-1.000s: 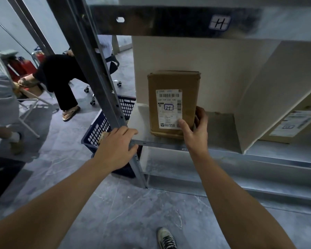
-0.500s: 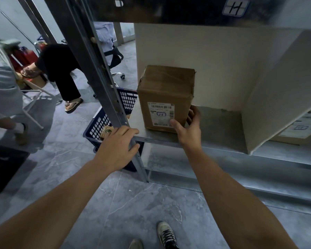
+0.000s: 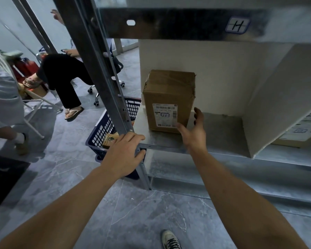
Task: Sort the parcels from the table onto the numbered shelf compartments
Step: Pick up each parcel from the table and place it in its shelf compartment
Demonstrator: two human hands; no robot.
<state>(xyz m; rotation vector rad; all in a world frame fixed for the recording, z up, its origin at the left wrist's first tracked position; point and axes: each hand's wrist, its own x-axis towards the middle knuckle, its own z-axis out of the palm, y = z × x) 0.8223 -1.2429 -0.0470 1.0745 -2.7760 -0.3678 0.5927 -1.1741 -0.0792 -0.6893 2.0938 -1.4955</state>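
Far left: bystanders on chairs, clear of the work. A blue basket [image 3: 104, 130] sits on the floor beside the shelf's left post.

Left hand [image 3: 123, 155] is wrapped around the post [image 3: 104, 83] at the shelf's front left corner, bracing; it grasps no parcel.

Box [image 3: 169, 100] stands upright on the shelf [image 3: 221, 133], toward the left edge and set back from the front lip. Brown cardboard, taped and creased on top, white label facing out with a handwritten mark, probably 27.

Right hand [image 3: 193, 131] is open, fingers spread, thumb at the box's lower right corner; whether it touches is unclear. It holds nothing.

Divider [image 3: 276, 105] closes the compartment on the right; a 2nd parcel [image 3: 302, 130] lies past it. A tag [image 3: 237, 25] above reads "H".

Step, as judged: placement done, release in hand. Next calls for withdrawing both hands and going back to the table for another parcel.
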